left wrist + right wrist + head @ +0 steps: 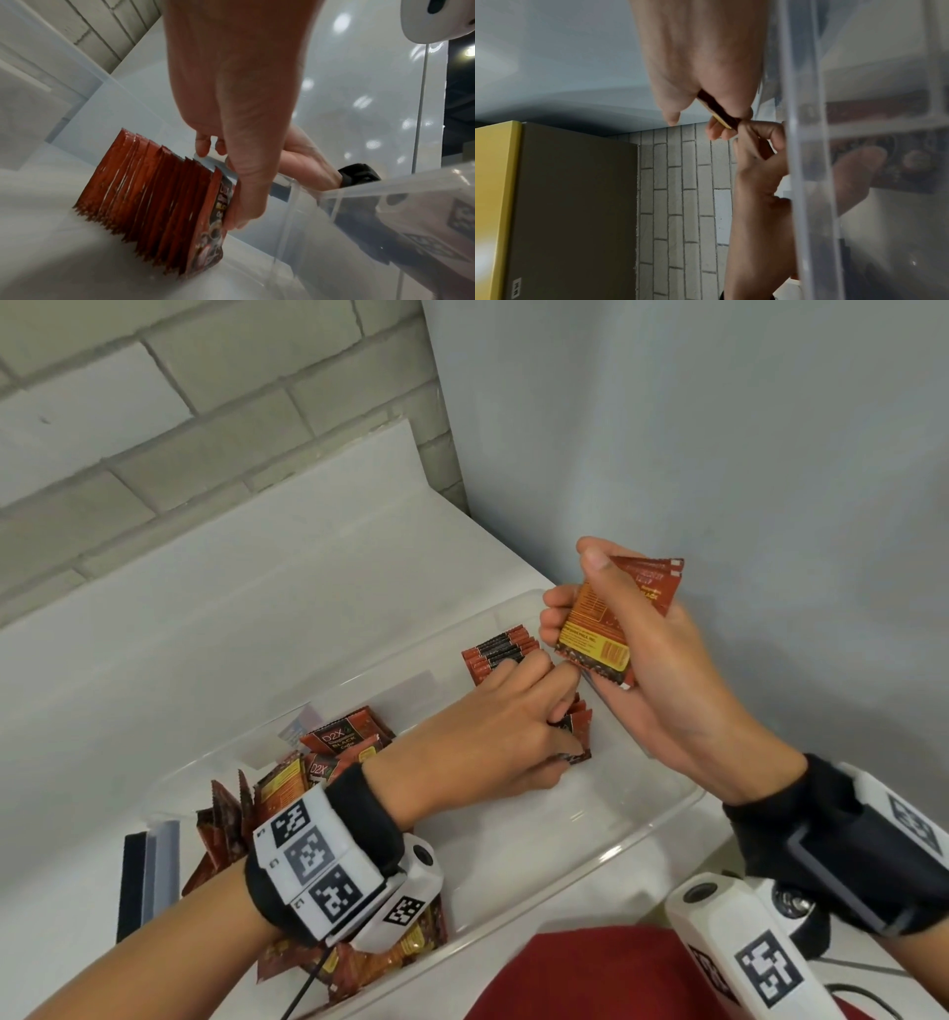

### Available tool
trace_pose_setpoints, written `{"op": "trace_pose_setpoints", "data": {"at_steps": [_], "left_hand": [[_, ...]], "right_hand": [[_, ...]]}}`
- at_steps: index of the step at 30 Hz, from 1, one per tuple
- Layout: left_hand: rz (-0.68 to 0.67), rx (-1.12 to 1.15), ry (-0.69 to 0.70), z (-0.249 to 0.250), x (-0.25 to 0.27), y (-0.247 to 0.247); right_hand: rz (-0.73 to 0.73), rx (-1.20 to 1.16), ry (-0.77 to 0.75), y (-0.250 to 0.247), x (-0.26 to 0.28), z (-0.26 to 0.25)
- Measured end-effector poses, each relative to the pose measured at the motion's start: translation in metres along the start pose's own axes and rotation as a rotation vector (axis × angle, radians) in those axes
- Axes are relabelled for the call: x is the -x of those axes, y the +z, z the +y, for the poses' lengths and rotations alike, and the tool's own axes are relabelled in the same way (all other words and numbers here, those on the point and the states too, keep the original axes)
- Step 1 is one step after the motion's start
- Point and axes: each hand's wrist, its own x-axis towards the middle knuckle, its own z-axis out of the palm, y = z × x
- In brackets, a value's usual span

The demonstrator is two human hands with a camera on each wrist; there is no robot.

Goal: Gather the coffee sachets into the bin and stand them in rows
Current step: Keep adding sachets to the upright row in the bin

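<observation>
A clear plastic bin [642,834] stands on a white counter. A row of red coffee sachets [500,652] stands upright at its far right end. My left hand [549,711] reaches into the bin and holds this row [144,192]: the thumb presses the front sachet and the fingers curl over the top edges. My right hand [575,598] hovers over the bin's right rim and grips a small stack of sachets [595,634], seen edge-on [716,109] in the right wrist view. Loose sachets [334,752] lie in a heap at the bin's left end.
A dark and grey flat item [146,880] lies on the counter beside the bin's left end. A brick wall runs behind the counter and a plain grey wall [719,454] closes the right side. A yellow cabinet [495,203] shows in the right wrist view.
</observation>
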Motion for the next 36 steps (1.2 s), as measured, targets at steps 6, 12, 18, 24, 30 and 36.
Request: {"op": "trace_pose_setpoints", "data": {"at_steps": [6, 12, 18, 24, 30, 36], "left_hand": [[-0.014, 0.059, 0.019, 0.000, 0.001, 0.002], [0.039, 0.341, 0.016, -0.001, 0.000, -0.008], [0.254, 0.687, -0.347, -0.016, 0.010, -0.042], [0.562, 0.790, -0.660, -0.023, 0.010, -0.051], [0.486, 0.888, -0.632, -0.027, 0.012, -0.048], [0.609, 1.012, -0.554, -0.028, 0.014, -0.055]], "right_hand": [[0.002, -0.131, 0.045, -0.002, -0.002, -0.001], [0.024, -0.266, 0.119, -0.007, -0.004, -0.003], [-0.088, -0.305, 0.137, -0.008, -0.002, -0.005], [-0.223, -0.205, 0.146, -0.006, 0.000, -0.002], [-0.237, 0.026, 0.165, -0.003, 0.003, -0.002], [-0.273, 0.071, 0.174, -0.001, 0.003, -0.003]]}}
